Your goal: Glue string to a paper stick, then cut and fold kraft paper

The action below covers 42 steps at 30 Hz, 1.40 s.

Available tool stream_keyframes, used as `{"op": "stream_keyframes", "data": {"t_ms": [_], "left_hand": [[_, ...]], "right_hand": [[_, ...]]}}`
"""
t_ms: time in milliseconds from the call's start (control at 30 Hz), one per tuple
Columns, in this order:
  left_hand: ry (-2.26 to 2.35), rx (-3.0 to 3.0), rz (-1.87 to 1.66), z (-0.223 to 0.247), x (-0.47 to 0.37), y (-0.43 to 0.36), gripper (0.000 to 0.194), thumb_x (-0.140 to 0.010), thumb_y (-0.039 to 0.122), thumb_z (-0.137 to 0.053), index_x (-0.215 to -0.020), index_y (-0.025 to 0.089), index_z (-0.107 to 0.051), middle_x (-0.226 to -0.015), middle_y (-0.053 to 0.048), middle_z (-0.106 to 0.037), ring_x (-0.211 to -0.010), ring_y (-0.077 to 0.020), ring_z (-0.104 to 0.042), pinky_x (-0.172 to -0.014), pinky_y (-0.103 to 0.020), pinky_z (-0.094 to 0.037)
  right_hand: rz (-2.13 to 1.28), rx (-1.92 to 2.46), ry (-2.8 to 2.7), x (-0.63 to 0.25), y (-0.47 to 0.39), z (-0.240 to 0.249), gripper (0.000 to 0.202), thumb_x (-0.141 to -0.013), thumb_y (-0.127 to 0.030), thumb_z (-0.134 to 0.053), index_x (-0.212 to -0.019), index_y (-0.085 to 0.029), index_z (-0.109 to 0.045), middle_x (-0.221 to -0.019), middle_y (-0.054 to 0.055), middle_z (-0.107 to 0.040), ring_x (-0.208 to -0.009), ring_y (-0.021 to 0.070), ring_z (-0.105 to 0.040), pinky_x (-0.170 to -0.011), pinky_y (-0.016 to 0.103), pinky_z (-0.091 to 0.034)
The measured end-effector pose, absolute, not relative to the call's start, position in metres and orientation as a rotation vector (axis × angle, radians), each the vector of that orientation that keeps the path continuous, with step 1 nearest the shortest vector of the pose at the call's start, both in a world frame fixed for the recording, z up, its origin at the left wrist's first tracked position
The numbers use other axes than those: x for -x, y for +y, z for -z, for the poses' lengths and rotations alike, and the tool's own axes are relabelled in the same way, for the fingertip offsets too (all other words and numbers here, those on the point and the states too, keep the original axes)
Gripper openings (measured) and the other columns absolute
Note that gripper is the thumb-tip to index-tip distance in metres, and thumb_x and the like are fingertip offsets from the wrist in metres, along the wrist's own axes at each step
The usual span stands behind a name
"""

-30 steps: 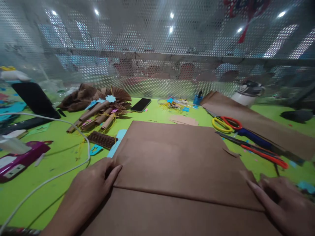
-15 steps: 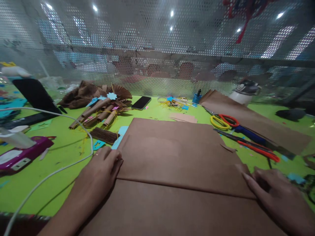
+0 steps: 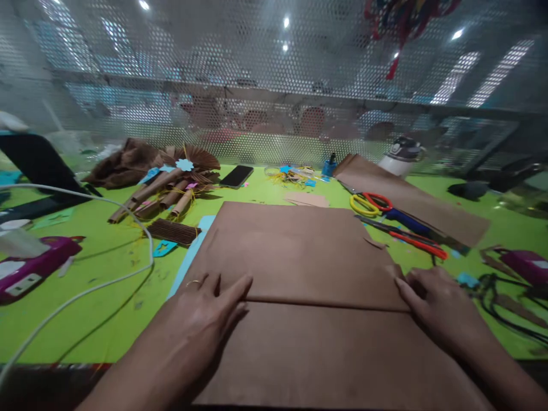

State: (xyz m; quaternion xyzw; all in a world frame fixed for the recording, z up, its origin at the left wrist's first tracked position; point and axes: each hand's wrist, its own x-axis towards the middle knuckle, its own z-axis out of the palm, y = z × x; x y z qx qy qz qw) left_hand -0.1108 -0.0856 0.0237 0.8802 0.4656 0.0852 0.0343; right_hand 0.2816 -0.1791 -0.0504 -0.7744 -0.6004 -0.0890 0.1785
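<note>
Paper [image 3: 299, 251]: it lies in the middle of the green table [image 3: 265, 194], large and brown, with one layer edge crossing it from hand to hand. Its near border is almost at the bottom of my view. What is between the layers, I cannot see.
Left hand [image 3: 209, 314]: it is spread over the left side of the paper, not gripping. The longest digit reaches the layer edge; the undersides of the fingers are hidden from me.
Right hand [image 3: 436, 308]: its thumb touches the right border of the paper, and the other fingers are curled. Whether it pinches the paper, I cannot tell. The two hands are well apart.
Blue sheet [image 3: 192, 251]: only a strip shows along the left border; the paper covers the rest.
Scissors [image 3: 371, 202]: they lie beyond the right hand, with yellow and red rings. A blue handle [image 3: 409, 221] and a red handle [image 3: 419, 244] lie close by, partly overlapping.
Bottle [image 3: 398, 157]: its lower part is behind a brown sheet [image 3: 411, 197].
Socket block [image 3: 47, 262]: purple, cut by the left edge.
Purple object [image 3: 524, 265]: cut by the right edge; I cannot identify it.
</note>
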Motion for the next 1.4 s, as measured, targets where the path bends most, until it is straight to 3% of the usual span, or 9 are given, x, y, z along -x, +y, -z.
{"op": "stream_keyframes", "data": {"t_ms": [167, 400, 633, 700, 800, 933, 1167, 1300, 1400], "left_hand": [[1.37, -2.877, -0.111, -0.006, 0.105, -0.093, 0.05, -0.086, 0.053, -0.053, -0.129, 0.028, -0.058, -0.124, -0.016, -0.059, -0.116, -0.038, -0.053, -0.091, -0.053, -0.047], [1.375, -2.924, -0.123, 0.003, 0.099, -0.093, 0.063, -0.082, 0.058, -0.055, -0.13, 0.019, -0.058, -0.139, -0.018, -0.051, -0.126, -0.0459, -0.044, -0.096, -0.063, -0.04], [1.248, -2.969, -0.215, 0.015, 0.096, -0.088, 0.077, -0.084, 0.067, -0.041, -0.124, 0.005, -0.061, -0.135, -0.025, -0.052, -0.122, -0.0421, -0.05, -0.098, -0.056, -0.042], [1.223, -2.975, -0.192, 0.013, 0.091, -0.087, 0.073, -0.085, 0.065, -0.041, -0.125, 0.007, -0.061, -0.132, -0.025, -0.054, -0.12, -0.0415, -0.052, -0.096, -0.054, -0.045], [1.205, -2.95, -0.117, 0.004, 0.075, -0.09, 0.056, -0.087, 0.055, -0.048, -0.133, 0.024, -0.056, -0.129, -0.02, -0.058, -0.116, -0.0413, -0.055, -0.089, -0.055, -0.047], [1.182, -2.918, -0.12, -0.002, 0.06, -0.097, 0.047, -0.086, 0.05, -0.053, -0.132, 0.039, -0.054, -0.139, -0.015, -0.051, -0.109, -0.0418, -0.058, -0.086, -0.061, -0.044], [1.221, -2.96, -0.063, 0.002, 0.062, -0.103, 0.055, -0.083, 0.057, -0.055, -0.135, 0.039, -0.05, -0.14, -0.015, -0.049, -0.116, -0.0458, -0.051, -0.089, -0.065, -0.04], [1.213, -2.959, 0.017, -0.002, 0.062, -0.106, 0.06, -0.084, 0.061, -0.051, -0.139, 0.038, -0.045, -0.142, -0.016, -0.046, -0.12, -0.0483, -0.047, -0.092, -0.066, -0.037], [1.195, -2.959, 0.027, -0.006, 0.061, -0.109, 0.061, -0.085, 0.062, -0.048, -0.14, 0.036, -0.044, -0.143, -0.018, -0.045, -0.122, -0.0493, -0.045, -0.092, -0.067, -0.036]], "right_hand": [[0.256, 2.235, -1.729, -0.279, -0.177, 0.043, 0.029, -0.086, -0.04, -0.046, -0.064, -0.022, -0.053, -0.064, 0.005, -0.05, -0.068, 0.0239, -0.052, -0.063, 0.033, -0.038], [0.283, 2.314, -1.758, -0.275, -0.174, 0.035, 0.027, -0.089, -0.033, -0.045, -0.067, -0.021, -0.055, -0.066, 0.005, -0.052, -0.07, 0.0226, -0.054, -0.062, 0.031, -0.037], [0.295, 2.321, -1.661, -0.272, -0.173, 0.036, 0.022, -0.086, -0.03, -0.05, -0.066, -0.021, -0.055, -0.068, 0.006, -0.055, -0.073, 0.0222, -0.056, -0.063, 0.029, -0.037], [0.279, 2.335, -1.638, -0.271, -0.172, 0.037, 0.022, -0.087, -0.03, -0.05, -0.067, -0.021, -0.054, -0.069, 0.005, -0.055, -0.074, 0.0219, -0.056, -0.064, 0.029, -0.037], [0.253, 2.361, -1.617, -0.27, -0.172, 0.036, 0.022, -0.088, -0.031, -0.049, -0.069, -0.02, -0.054, -0.071, 0.006, -0.055, -0.075, 0.0217, -0.056, -0.065, 0.029, -0.038], [0.25, 2.343, -1.621, -0.271, -0.172, 0.037, 0.021, -0.087, -0.031, -0.05, -0.071, -0.02, -0.056, -0.07, 0.006, -0.055, -0.074, 0.0216, -0.056, -0.065, 0.029, -0.038], [0.335, 2.279, -1.657, -0.278, -0.172, 0.043, 0.027, -0.089, -0.032, -0.047, -0.104, -0.015, -0.061, -0.075, 0.007, -0.06, -0.077, 0.0244, -0.056, -0.069, 0.033, -0.043], [0.519, 2.156, -1.786, -0.274, -0.174, 0.036, 0.032, -0.088, -0.03, -0.048, -0.11, -0.01, -0.06, -0.093, 0.015, -0.061, -0.093, 0.0303, -0.053, -0.081, 0.042, -0.044], [0.541, 1.976, -1.997, -0.247, -0.175, 0.021, 0.029, -0.09, -0.026, -0.047, -0.112, -0.014, -0.061, -0.111, 0.017, -0.061, -0.106, 0.0327, -0.05, -0.089, 0.048, -0.041]]}}
